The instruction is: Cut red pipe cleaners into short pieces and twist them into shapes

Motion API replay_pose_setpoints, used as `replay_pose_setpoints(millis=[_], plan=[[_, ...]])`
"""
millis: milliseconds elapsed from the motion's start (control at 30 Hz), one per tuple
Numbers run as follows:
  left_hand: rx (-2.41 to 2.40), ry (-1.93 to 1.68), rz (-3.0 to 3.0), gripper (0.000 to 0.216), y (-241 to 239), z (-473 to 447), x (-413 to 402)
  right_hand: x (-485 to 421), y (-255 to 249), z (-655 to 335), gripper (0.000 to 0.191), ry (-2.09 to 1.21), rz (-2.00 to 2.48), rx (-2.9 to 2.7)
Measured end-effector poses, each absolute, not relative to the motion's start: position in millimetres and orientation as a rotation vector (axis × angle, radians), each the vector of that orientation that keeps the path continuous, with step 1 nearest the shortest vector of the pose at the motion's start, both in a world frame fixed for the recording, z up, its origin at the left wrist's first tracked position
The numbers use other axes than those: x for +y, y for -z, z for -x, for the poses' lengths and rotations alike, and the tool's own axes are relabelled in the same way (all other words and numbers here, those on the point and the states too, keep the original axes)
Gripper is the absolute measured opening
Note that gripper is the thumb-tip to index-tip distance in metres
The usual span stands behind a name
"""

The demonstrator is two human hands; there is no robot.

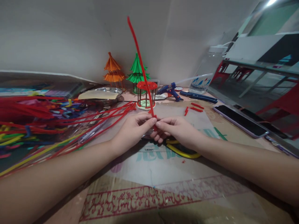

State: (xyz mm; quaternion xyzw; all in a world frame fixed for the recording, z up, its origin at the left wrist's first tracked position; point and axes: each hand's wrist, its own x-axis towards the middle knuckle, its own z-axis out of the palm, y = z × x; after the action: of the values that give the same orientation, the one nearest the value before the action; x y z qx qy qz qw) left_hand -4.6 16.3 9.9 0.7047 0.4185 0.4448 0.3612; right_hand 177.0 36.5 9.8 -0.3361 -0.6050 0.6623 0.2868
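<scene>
A long red pipe cleaner (140, 61) rises from between my fingertips, leaning to the left at its top. My left hand (134, 127) pinches it near its lower end with thumb and forefinger. My right hand (174, 129) meets it there, closed on the short lower part of the same pipe cleaner. Just beyond my hands stands a small round pavilion frame (146, 95) with a red top ring, brown posts and a pale green base. Under my right hand lies scissors-like gear with a yellow loop (183, 152), mostly covered.
Short red pieces (196, 109) lie right of the frame. Behind are an orange tiered tower (113, 73), a green one (136, 70), a blue glue gun (171, 91) and a water jug (204, 74). Pipe cleaners (35, 124) heap up at left; a phone (240, 120) lies right.
</scene>
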Motion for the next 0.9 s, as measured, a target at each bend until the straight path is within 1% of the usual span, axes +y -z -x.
replay_pose_setpoints(millis=[133,233,467,567,600,633,700,767,800,833,900], plan=[[1.067,-1.138,-1.778,0.023,-7.9,3.9,18.2,36.9,-10.6,-177.8,0.042,-1.828,0.884,-1.594],[1.056,-1.144,-1.76,0.024,-7.8,3.2,17.8,37.7,-10.0,-179.0,0.042,-1.826,0.893,-1.62],[1.039,-1.161,-1.711,0.025,-8.9,2.7,16.9,37.6,-8.8,-176.1,0.037,-1.777,0.946,-1.671],[1.017,-1.15,-1.677,0.025,-10.0,1.9,16.7,37.0,-10.8,-176.0,0.028,-1.716,1.001,-1.781],[1.018,-1.144,-1.662,0.025,-9.8,1.6,17.0,37.3,-11.4,-177.3,0.024,-1.624,1.03,-1.874],[1.025,-1.141,-1.648,0.025,-9.1,1.4,17.4,37.9,-11.8,-179.5,0.021,-1.46,1.05,-2.005],[1.045,-1.137,-1.624,0.026,-6.6,1.5,19.0,39.7,-11.5,-185.5,0.019,-0.929,1.017,-2.301],[1.052,-1.125,-1.594,0.027,-2.9,1.9,21.0,41.4,-9.4,-191.6,0.02,-0.366,0.883,-2.488],[1.043,-1.114,-1.579,0.028,-1.1,2.2,21.9,41.9,-7.8,-193.8,0.021,-0.166,0.812,-2.523],[1.03,-1.102,-1.565,0.028,0.5,2.4,22.6,42.1,-6.2,-195.2,0.021,-0.031,0.756,-2.534],[1.003,-1.084,-1.548,0.028,2.7,2.5,23.2,41.7,-3.4,-195.6,0.022,0.104,0.7,-2.517]])
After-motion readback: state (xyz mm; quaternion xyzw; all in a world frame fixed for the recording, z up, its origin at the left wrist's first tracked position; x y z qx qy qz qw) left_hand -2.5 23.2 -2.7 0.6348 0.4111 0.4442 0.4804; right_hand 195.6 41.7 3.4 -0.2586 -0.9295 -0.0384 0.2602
